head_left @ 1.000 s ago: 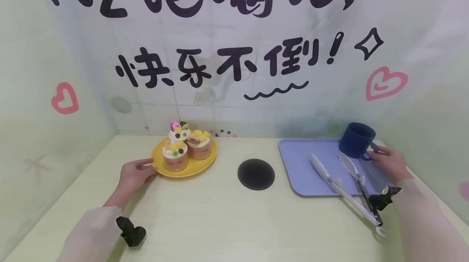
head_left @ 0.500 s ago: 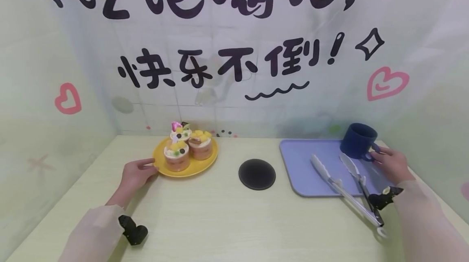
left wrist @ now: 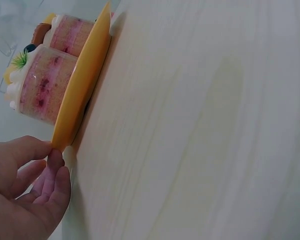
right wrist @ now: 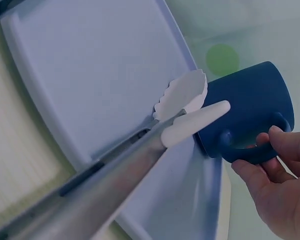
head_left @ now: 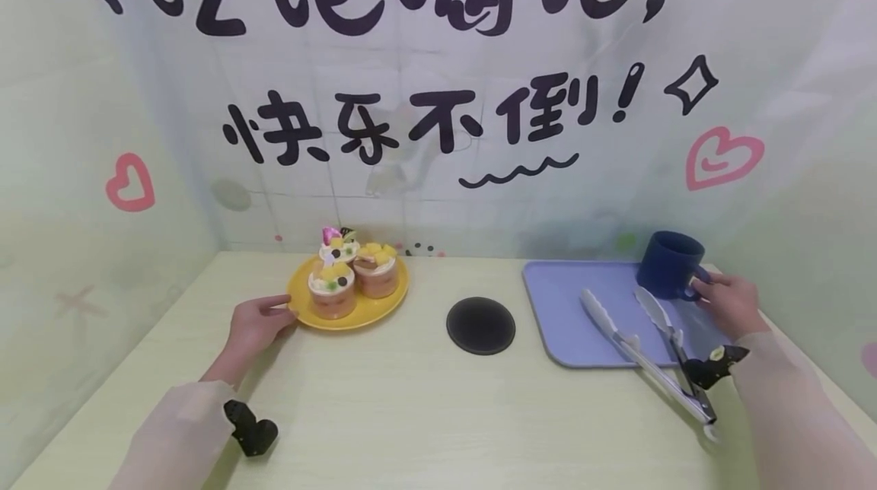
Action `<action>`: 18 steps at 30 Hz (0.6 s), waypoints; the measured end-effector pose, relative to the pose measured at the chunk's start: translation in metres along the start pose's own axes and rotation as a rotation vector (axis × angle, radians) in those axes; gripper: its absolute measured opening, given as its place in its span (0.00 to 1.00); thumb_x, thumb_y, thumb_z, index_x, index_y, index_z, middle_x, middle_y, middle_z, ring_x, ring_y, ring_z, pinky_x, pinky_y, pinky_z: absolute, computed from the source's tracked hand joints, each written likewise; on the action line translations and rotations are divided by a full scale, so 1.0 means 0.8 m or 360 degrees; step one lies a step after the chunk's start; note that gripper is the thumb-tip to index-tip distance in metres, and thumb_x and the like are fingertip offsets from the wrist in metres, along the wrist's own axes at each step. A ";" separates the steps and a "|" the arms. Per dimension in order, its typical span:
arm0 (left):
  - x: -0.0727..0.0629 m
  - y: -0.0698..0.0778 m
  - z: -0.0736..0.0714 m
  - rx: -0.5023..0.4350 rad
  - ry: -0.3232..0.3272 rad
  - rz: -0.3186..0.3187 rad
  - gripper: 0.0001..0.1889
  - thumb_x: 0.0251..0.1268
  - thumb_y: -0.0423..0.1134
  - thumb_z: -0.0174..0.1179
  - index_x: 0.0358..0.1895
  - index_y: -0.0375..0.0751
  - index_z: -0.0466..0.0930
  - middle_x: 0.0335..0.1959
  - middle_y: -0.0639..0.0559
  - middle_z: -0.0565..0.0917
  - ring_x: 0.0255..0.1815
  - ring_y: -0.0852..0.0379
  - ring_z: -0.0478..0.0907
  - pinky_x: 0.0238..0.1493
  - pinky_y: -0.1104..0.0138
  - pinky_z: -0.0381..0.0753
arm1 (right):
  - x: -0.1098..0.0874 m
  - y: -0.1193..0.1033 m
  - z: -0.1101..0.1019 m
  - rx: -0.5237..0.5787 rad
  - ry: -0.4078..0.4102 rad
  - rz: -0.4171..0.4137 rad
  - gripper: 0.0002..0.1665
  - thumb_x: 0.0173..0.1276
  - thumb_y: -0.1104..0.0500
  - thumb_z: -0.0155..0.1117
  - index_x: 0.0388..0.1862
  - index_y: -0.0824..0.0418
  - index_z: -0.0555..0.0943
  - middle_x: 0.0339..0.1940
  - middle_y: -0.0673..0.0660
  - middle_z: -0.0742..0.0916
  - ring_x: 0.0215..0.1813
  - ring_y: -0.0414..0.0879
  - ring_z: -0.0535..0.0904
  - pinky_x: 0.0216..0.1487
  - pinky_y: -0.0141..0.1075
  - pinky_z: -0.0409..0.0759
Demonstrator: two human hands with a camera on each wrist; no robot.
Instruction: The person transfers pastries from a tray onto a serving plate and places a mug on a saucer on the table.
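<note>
In the head view my left hand (head_left: 256, 326) pinches the left rim of a yellow plate (head_left: 363, 315). Thumb and fingers meet on that rim in the left wrist view, where the plate (left wrist: 85, 82) stands edge-on. Several small dessert cups (head_left: 333, 294) with cream and fruit toppings sit on the plate. At the back right, my right hand (head_left: 731, 306) grips the handle of a dark blue mug (head_left: 670, 262). The right wrist view shows the fingers curled round the handle (right wrist: 250, 152). The mug stands on the back right part of a lavender tray (head_left: 569, 322).
Metal tongs (head_left: 658, 368) with pale tips lie across the tray, their handle end past its front edge. A round black coaster (head_left: 481, 326) lies mid-table between plate and tray. Behind the table (head_left: 411, 421) hangs a printed backdrop (head_left: 425, 224); side panels enclose left and right.
The head view has shifted slightly, so everything sits a little further right. Both hands keep their hold on the plate and the mug handle, with little movement.
</note>
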State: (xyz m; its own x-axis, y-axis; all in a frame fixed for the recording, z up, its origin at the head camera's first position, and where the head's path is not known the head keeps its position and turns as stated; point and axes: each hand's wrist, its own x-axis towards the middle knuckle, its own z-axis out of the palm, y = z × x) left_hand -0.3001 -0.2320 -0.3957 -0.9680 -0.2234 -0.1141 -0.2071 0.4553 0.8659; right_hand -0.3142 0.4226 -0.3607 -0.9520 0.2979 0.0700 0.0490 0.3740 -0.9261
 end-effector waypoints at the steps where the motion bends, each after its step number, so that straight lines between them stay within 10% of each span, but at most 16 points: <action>1: 0.000 0.000 0.000 -0.0002 0.0000 0.0003 0.27 0.61 0.35 0.56 0.61 0.24 0.64 0.47 0.31 0.78 0.33 0.59 0.78 0.32 0.72 0.78 | 0.000 -0.001 0.000 0.0022 -0.0003 0.0006 0.25 0.65 0.68 0.51 0.55 0.87 0.62 0.22 0.40 0.78 0.26 0.29 0.75 0.31 0.25 0.78; 8: -0.002 0.005 0.002 0.0027 0.0010 0.0007 0.26 0.61 0.35 0.56 0.61 0.25 0.64 0.47 0.32 0.78 0.34 0.58 0.78 0.32 0.72 0.77 | -0.005 -0.011 -0.007 -0.0019 0.0012 0.0129 0.28 0.67 0.64 0.51 0.58 0.84 0.60 0.26 0.40 0.76 0.26 0.28 0.73 0.30 0.26 0.77; 15: -0.001 0.002 0.001 0.0020 -0.0006 -0.0021 0.27 0.61 0.35 0.56 0.62 0.26 0.64 0.48 0.31 0.77 0.35 0.57 0.78 0.32 0.72 0.77 | -0.008 -0.024 -0.010 0.0119 0.0010 0.0176 0.10 0.65 0.69 0.51 0.44 0.74 0.73 0.27 0.44 0.76 0.27 0.29 0.73 0.32 0.27 0.78; 18: 0.000 0.001 0.001 0.0029 -0.0011 -0.0015 0.27 0.61 0.36 0.56 0.62 0.26 0.64 0.48 0.31 0.77 0.37 0.55 0.78 0.33 0.71 0.77 | -0.010 -0.028 -0.010 0.0059 -0.0001 0.0193 0.20 0.66 0.68 0.50 0.54 0.79 0.67 0.24 0.39 0.74 0.26 0.27 0.73 0.32 0.26 0.78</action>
State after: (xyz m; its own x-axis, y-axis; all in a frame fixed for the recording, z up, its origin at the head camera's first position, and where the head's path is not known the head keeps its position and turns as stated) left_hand -0.3003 -0.2307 -0.3953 -0.9670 -0.2215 -0.1257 -0.2187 0.4691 0.8556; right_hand -0.3055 0.4187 -0.3372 -0.9399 0.3386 -0.0436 0.1526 0.3025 -0.9408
